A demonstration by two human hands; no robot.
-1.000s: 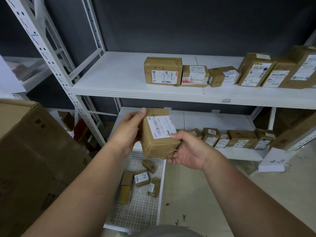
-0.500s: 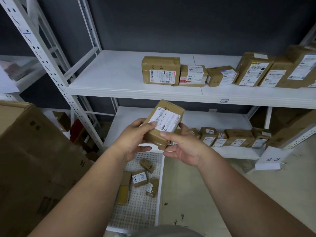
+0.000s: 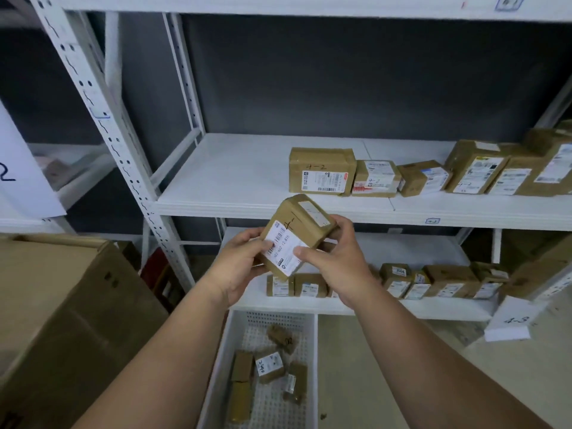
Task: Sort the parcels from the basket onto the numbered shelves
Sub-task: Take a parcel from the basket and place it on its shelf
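So one parcel (image 3: 295,235) is held up in mid-air, tilted, in front of the edge of the middle shelf (image 3: 235,181). It's gripped from both sides: the left hand (image 3: 240,267) is curled round its lower left end with the thumb on the white label, and the right hand (image 3: 335,261) is wrapped round the right side, thumb pressed on the label too. A handwritten "4-" can be made out on the top face, but the last digit can't be read, so which shelf it belongs to can't be told.

Progress looks roughly mid-way. A row of parcels (image 3: 322,171) marked 4-2 is already lined up on the right half of the middle shelf, and a longer row (image 3: 396,280) is set along the lower shelf (image 3: 418,246), near a card marked 4-3 (image 3: 512,320).

Still to be done: a handful of small parcels (image 3: 269,366) are left lying in the white basket (image 3: 311,351) on the floor. The held one hasn't been placed yet.
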